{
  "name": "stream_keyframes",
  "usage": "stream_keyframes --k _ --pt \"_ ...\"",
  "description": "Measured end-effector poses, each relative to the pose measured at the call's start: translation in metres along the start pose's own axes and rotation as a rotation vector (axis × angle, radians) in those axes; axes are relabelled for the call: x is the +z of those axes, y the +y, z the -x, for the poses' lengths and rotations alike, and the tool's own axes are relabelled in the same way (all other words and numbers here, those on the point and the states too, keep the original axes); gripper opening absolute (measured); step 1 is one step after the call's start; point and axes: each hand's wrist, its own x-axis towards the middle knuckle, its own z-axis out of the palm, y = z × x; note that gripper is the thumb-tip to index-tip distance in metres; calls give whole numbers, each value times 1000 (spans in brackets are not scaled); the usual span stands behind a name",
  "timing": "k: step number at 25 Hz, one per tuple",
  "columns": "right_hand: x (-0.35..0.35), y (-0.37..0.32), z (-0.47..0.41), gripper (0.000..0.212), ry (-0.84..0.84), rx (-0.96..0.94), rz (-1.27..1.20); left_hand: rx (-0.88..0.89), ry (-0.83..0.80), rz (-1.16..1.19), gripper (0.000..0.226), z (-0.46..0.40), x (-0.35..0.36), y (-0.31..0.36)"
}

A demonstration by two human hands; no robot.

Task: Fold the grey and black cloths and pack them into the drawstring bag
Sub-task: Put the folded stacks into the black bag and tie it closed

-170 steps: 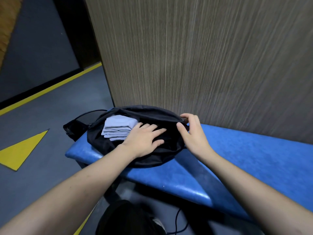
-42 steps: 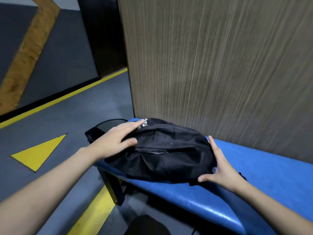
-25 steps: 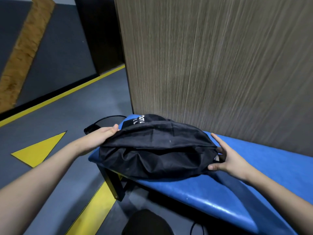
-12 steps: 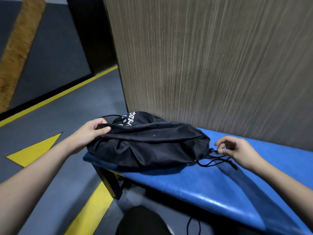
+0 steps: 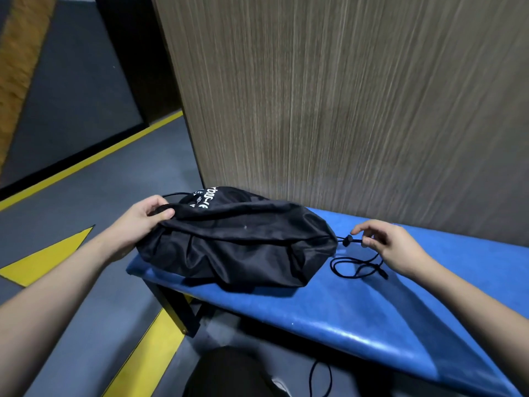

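The black drawstring bag [image 5: 240, 242] lies full and bulging on the left end of the blue bench [image 5: 372, 310], white lettering on its far left corner. No grey or black cloth shows; the bag's fabric hides whatever is inside. My left hand [image 5: 143, 222] grips the bag's left edge between thumb and fingers. My right hand [image 5: 392, 247] pinches the black drawstring cord [image 5: 355, 265] just right of its small toggle [image 5: 347, 241] at the bag's gathered right end. The cord's slack loops lie on the bench below that hand.
A wood-grain wall panel [image 5: 343, 96] rises directly behind the bench. The grey floor [image 5: 86, 196] to the left carries yellow lines and a yellow triangle. A black cable [image 5: 320, 379] and a dark shape lie on the floor under the bench's front edge.
The grey cloth seen in the open bag earlier is now covered. The bag's mouth has been drawn together at the right, and my right hand moved from the bag's edge to the cord.
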Motion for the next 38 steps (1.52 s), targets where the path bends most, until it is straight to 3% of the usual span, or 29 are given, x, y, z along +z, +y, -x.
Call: stream_keyframes --k 5,10,14,16,18,23,30,33,38 --pt "7 -11 -2 21 -103 -69 -19 -49 -28 21 14 6 0 7" --pt "16 -28 -5 33 -139 -108 64 18 -24 -205 22 12 14 27" --pt "22 -21 -5 20 -102 -121 98 458 35 -466 52 28 62 82" --pt "25 -16 -3 15 -93 -99 107 693 -6 -581 64 44 115 111" --pt "27 -15 -1 12 -83 -89 105 797 -80 -723 80 65 186 135" --pt "19 -13 -2 24 12 -60 94 606 -235 -1197 101 64 310 136" --pt "16 2 4 8 18 -48 -26 592 -232 -1473 108 31 306 113" --pt "19 9 8 10 126 -274 232 626 -234 -1477 100 29 299 103" --pt "29 19 6 14 291 -543 767 660 -228 -1433 48 26 292 96"
